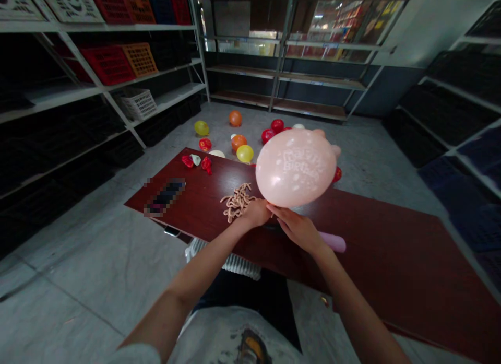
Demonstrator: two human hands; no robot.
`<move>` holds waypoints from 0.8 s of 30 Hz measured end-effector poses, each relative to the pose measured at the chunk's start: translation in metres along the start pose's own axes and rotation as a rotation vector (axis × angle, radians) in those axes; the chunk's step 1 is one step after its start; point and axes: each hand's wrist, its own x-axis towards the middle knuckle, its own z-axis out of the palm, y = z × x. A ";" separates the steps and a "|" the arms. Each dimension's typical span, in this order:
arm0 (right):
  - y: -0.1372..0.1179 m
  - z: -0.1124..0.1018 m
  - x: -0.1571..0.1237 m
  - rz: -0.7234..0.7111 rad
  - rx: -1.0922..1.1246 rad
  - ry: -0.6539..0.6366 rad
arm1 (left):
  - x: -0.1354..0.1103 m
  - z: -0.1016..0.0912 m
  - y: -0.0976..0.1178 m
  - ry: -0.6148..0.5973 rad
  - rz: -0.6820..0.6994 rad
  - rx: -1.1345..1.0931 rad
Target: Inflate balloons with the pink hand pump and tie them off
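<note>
An inflated pale pink balloon (pixel 295 167) printed with white "Happy Birthday" lettering and dots floats above the dark red table (pixel 391 249). Both my hands meet at its neck, under the balloon. My left hand (pixel 256 212) is closed in a pinch on the neck. My right hand (pixel 299 229) has its fingers curled around the same spot. A pile of uninflated tan balloons (pixel 237 202) lies on the table just left of my left hand. A pink cylinder (pixel 332 242), maybe a pump, lies under my right wrist.
A blurred dark phone (pixel 166 197) and some red and white balloon scraps (pixel 198 161) lie on the table's left part. Several inflated balloons (pixel 238 142) in yellow, orange and red sit on the floor beyond. Metal shelves with crates (pixel 109 63) line the walls.
</note>
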 end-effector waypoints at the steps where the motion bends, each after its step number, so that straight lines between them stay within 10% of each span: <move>1: 0.002 0.002 0.003 -0.011 -0.049 0.029 | 0.001 0.001 0.005 -0.021 0.032 0.019; 13: 0.034 -0.004 -0.005 0.069 -0.451 0.021 | 0.001 -0.027 0.022 -0.073 0.180 0.287; 24: 0.038 0.000 0.013 0.164 0.132 0.010 | 0.013 -0.045 0.001 -0.082 0.397 0.378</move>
